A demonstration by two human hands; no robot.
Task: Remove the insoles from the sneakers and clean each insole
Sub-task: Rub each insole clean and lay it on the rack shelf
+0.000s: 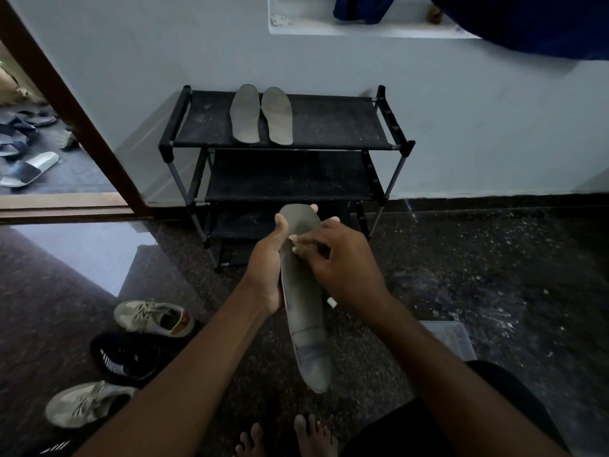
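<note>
The left hand grips a long grey insole by its left edge. Its thumb lies on the upper face and its fingers curl behind the rounded toe end. The insole hangs in the air in front of the rack's lower shelves, toe up, with its heel toward the bare feet. The right hand curls its fingers round a small pale tool, whose tip presses on the insole's upper face. A white end sticks out under the palm; what tool it is cannot be told.

Behind stands a black fabric-shelved rack on metal tubes, set against a pale blue wall. On its dusty top shelf lie two flat grey insoles, side by side and just apart, toes to the wall. A broad stretch of dark speckled polished floor runs right of the rack. On the left, a brown wooden door frame edges a doorway.

Near the left forearm sit two beige lace-up sneakers with a black white-striped sneaker between them. A clear plastic box rests by the right arm, and its contents cannot be made out.
</note>
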